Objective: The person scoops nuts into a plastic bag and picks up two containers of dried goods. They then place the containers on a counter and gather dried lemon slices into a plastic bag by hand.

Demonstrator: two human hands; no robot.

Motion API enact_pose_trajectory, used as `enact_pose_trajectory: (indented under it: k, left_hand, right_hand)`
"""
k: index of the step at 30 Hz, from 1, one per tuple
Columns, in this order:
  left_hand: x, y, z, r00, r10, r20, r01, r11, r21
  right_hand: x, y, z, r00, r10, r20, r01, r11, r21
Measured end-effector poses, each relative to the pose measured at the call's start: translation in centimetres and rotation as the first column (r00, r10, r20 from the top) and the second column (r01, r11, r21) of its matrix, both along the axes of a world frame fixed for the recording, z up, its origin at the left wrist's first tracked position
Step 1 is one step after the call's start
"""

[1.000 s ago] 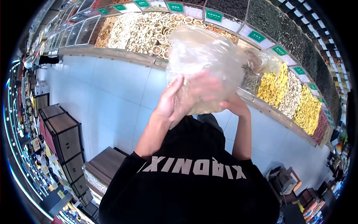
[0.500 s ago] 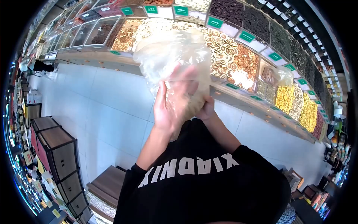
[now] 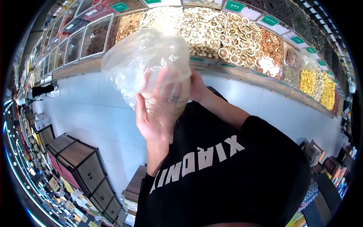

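Note:
In front of my chest I hold a clear, crinkled plastic bag [image 3: 124, 60], puffed out at its upper left. My left hand [image 3: 153, 121] supports the bag from below, thumb outside on the left and fingers showing blurred through the plastic. A ring shows on one of those fingers. Close by on the other side, my right hand [image 3: 198, 89] is closed on the bag's right edge; its fingertips are partly hidden by the plastic. Beyond the bag are bins of dried slices [image 3: 238, 38] and pale, small pieces [image 3: 200, 30].
A long counter of open bins curves across the front, with green labels [image 3: 270, 20] and yellow dried goods [image 3: 308, 81] at right. Clear-lidded boxes [image 3: 97, 34] line the left. Dark-framed wooden cabinets [image 3: 89, 170] stand lower left on the pale tiled floor [image 3: 102, 121]. A person in dark clothing [image 3: 41, 90] is far left.
The view has turned, and my hands with the bag now appear further left. The bag bulges more to the left, and both hands keep hold of it.

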State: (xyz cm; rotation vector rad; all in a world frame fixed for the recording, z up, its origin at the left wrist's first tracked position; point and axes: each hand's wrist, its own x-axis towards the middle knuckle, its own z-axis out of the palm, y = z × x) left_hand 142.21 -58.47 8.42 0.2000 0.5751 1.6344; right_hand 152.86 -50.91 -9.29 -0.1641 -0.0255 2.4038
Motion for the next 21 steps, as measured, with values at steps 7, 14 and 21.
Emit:
enact_pose_trajectory:
  k: [7, 14, 21]
  left_hand:
    - [-4.0, 10.7, 1.3, 0.853, 0.061, -0.519, -0.049, 0.998, 0.036]
    - [-7.9, 21.5, -0.2, 0.834, 0.032, -0.551, -0.018, 0.999, 0.03]
    - [-14.9, 26.1, -11.2, 0.94, -0.182, -0.287, 0.123, 0.969, -0.212]
  right_hand:
    - [-9.2, 9.9, 0.8, 0.91, 0.374, 0.182, -0.357, 0.927, -0.119]
    - [-5.7, 9.3, -0.9, 0.629, -0.57, 0.528, 0.001, 0.68, 0.733]
    - [-5.6, 9.3, -1.5, 0.597, -0.197, 0.778, 0.56, 0.796, -0.229]
